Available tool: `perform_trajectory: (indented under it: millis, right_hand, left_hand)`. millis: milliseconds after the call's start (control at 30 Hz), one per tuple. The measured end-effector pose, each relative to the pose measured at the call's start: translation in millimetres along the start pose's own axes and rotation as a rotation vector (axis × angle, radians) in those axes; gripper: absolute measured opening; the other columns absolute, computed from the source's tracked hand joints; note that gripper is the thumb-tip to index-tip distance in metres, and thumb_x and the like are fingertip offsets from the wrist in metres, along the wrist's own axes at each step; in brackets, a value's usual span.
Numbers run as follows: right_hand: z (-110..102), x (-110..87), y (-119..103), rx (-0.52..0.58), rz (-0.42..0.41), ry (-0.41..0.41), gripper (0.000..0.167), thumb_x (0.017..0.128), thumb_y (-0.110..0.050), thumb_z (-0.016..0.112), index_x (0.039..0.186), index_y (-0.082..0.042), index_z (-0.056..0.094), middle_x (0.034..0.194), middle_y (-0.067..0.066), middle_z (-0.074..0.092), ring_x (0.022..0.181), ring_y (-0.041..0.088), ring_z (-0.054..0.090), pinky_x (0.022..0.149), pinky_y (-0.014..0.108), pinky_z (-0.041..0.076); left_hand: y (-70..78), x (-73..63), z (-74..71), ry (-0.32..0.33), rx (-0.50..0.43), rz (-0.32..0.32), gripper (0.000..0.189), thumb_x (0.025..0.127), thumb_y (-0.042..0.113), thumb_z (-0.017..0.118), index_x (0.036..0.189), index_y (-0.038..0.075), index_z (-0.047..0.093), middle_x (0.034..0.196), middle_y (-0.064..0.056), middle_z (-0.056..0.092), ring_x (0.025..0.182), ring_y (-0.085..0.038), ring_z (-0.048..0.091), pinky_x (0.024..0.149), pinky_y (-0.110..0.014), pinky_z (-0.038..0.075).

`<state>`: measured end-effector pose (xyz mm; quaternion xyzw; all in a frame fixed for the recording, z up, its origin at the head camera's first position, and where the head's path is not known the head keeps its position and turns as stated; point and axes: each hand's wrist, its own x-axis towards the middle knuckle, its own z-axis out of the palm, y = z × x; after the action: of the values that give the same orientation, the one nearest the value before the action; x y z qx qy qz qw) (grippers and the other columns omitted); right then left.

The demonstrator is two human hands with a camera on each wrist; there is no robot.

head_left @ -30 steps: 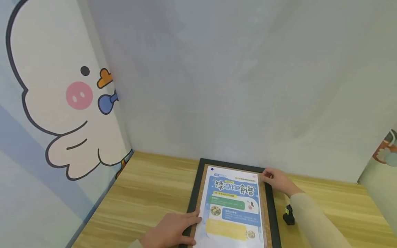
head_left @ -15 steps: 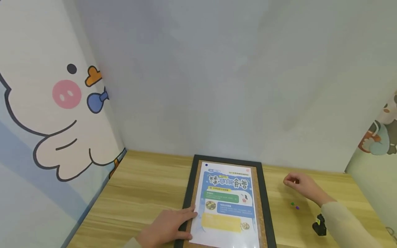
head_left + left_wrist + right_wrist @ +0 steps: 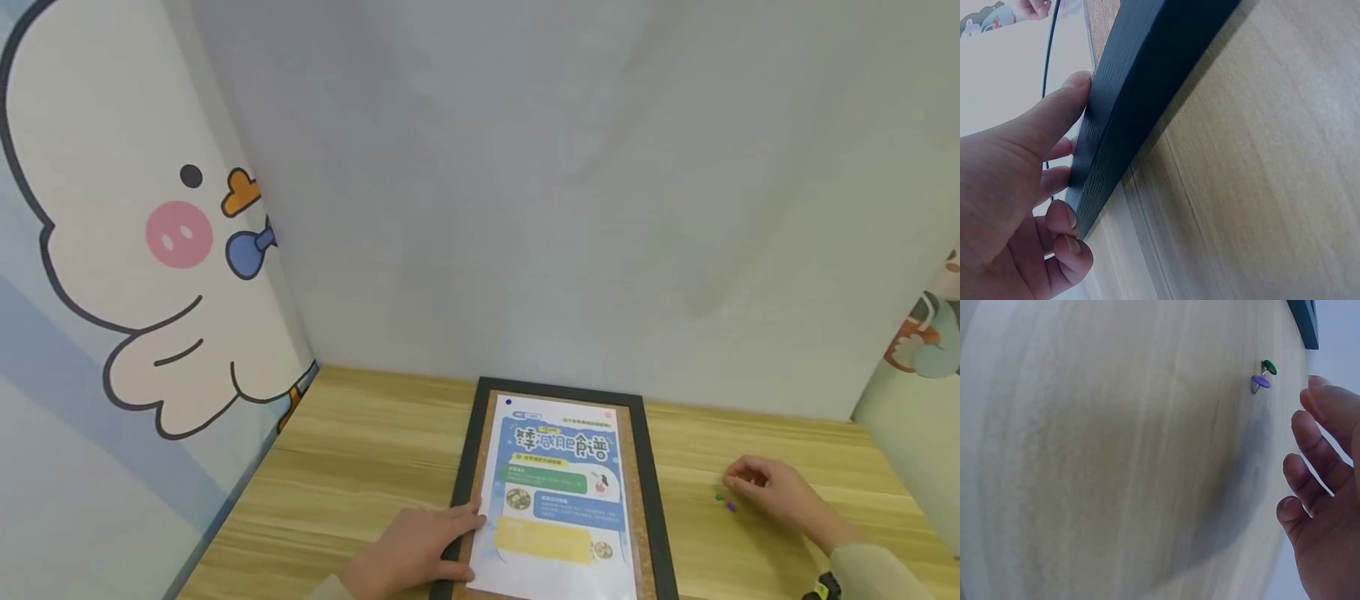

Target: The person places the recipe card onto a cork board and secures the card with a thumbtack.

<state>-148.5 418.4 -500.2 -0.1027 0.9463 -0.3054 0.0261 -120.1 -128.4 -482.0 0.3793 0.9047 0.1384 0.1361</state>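
A printed poster sheet (image 3: 558, 475) lies on a cork board with a black frame (image 3: 658, 500). One dark blue thumbtack (image 3: 508, 402) sits in the sheet's top left corner. My left hand (image 3: 416, 546) rests across the board's left side, fingertips on the sheet's edge; in the left wrist view its thumb touches the black frame (image 3: 1125, 106). To the right of the board, my right hand (image 3: 780, 496) hovers over the table with loosely bent fingers, and nothing shows between them. Just beyond its fingertips lie a green thumbtack (image 3: 1269, 367) and a purple thumbtack (image 3: 1260, 382).
The board's far edge stands near the pale curtain-like wall (image 3: 525, 208) behind the wooden table (image 3: 360, 433). A small black object (image 3: 825, 587) with a yellow-green patch is partly hidden by the right sleeve. A cartoon-printed wall (image 3: 112, 275) borders the left side.
My right hand has left the sheet's top right corner and moved right and nearer, to beside the loose green and purple thumbtacks. My left hand has stayed on the board.
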Motion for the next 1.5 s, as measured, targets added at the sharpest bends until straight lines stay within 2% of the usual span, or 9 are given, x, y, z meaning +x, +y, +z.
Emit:
perform_trajectory:
  millis: [67, 167, 233, 400, 500, 800, 1167, 1267, 1500]
  right_hand:
    - [2, -5.4, 2, 0.008, -0.001, 0.016, 0.009, 0.1, -0.015, 0.07, 0.099, -0.007, 0.074, 0.084, -0.012, 0.065, 0.071, 0.0, 0.047, 0.062, 0.026, 0.044]
    - [4, -14.3, 8, 0.017, -0.004, 0.003, 0.01, 0.1, -0.016, 0.07, 0.101, -0.006, 0.073, 0.085, -0.015, 0.064, 0.072, -0.001, 0.048, 0.063, 0.024, 0.045]
    - [4, -18.8, 11, 0.038, 0.003, -0.023, 0.012, 0.101, -0.015, 0.068, 0.102, -0.004, 0.073, 0.086, -0.014, 0.066, 0.073, -0.003, 0.05, 0.065, 0.023, 0.047]
    - [5, -25.5, 15, 0.062, 0.031, -0.052, 0.014, 0.103, -0.014, 0.066, 0.104, -0.001, 0.073, 0.091, -0.009, 0.072, 0.08, -0.007, 0.055, 0.07, 0.022, 0.05]
    - [9, -28.3, 13, 0.046, 0.049, -0.01, 0.011, 0.101, -0.013, 0.069, 0.102, -0.004, 0.074, 0.09, -0.01, 0.072, 0.08, -0.008, 0.055, 0.071, 0.022, 0.05]
    - [17, -29.5, 13, 0.053, 0.048, 0.036, 0.006, 0.099, -0.013, 0.072, 0.097, -0.008, 0.075, 0.088, -0.013, 0.07, 0.078, -0.007, 0.054, 0.068, 0.022, 0.048]
    - [21, -21.6, 14, 0.061, 0.073, 0.006, 0.01, 0.1, -0.019, 0.071, 0.099, -0.011, 0.076, 0.091, -0.011, 0.071, 0.078, -0.005, 0.055, 0.069, 0.023, 0.048]
    - [21, -19.6, 11, 0.062, 0.08, 0.019, 0.01, 0.1, -0.02, 0.072, 0.099, -0.011, 0.076, 0.091, -0.011, 0.071, 0.078, -0.004, 0.055, 0.069, 0.023, 0.048]
    - [20, -23.8, 11, 0.102, 0.056, 0.035, 0.008, 0.098, -0.012, 0.072, 0.099, -0.005, 0.075, 0.088, -0.014, 0.07, 0.077, -0.005, 0.058, 0.067, 0.021, 0.05]
  left_hand:
    - [-5.2, 1.0, 6.3, 0.004, -0.018, 0.017, 0.07, 0.092, 0.056, 0.074, 0.147, 0.015, 0.061, 0.156, -0.008, 0.053, 0.13, -0.017, 0.062, 0.089, -0.032, 0.057]
    - [-36.8, 9.5, 41.7, 0.051, -0.047, 0.085, 0.073, 0.093, 0.066, 0.064, 0.151, 0.022, 0.057, 0.159, -0.004, 0.049, 0.133, -0.014, 0.059, 0.09, -0.032, 0.057]
    - [-38.2, 10.2, 44.4, 0.074, -0.031, 0.1, 0.068, 0.096, 0.062, 0.063, 0.151, 0.022, 0.057, 0.158, -0.003, 0.05, 0.132, -0.013, 0.06, 0.089, -0.032, 0.057]
    - [-5.0, 5.9, 7.5, 0.073, 0.01, 0.041, 0.049, 0.099, 0.041, 0.07, 0.141, 0.016, 0.066, 0.15, -0.003, 0.06, 0.123, -0.012, 0.066, 0.085, -0.028, 0.057]
    - [-2.5, 9.9, 6.9, 0.102, 0.003, 0.013, 0.043, 0.1, 0.038, 0.071, 0.137, 0.016, 0.069, 0.143, -0.001, 0.066, 0.118, -0.013, 0.069, 0.086, -0.029, 0.058]
    - [-6.8, 22.7, 11.9, 0.203, 0.051, -0.042, 0.036, 0.097, 0.037, 0.074, 0.128, 0.017, 0.074, 0.13, 0.002, 0.073, 0.115, -0.013, 0.07, 0.09, -0.032, 0.058]
    - [-25.0, 38.3, 3.5, 0.19, 0.098, -0.04, 0.051, 0.097, 0.046, 0.069, 0.138, 0.016, 0.07, 0.148, -0.004, 0.062, 0.112, -0.022, 0.071, 0.089, -0.037, 0.059]
    - [-28.4, 38.8, 2.7, 0.171, 0.094, -0.038, 0.058, 0.099, 0.049, 0.065, 0.146, 0.017, 0.063, 0.153, -0.004, 0.057, 0.095, -0.02, 0.073, 0.08, -0.035, 0.059]
    - [-27.9, 40.9, -1.3, 0.143, 0.113, -0.012, 0.059, 0.099, 0.052, 0.062, 0.149, 0.019, 0.06, 0.155, -0.002, 0.053, 0.114, -0.019, 0.071, 0.081, -0.03, 0.059]
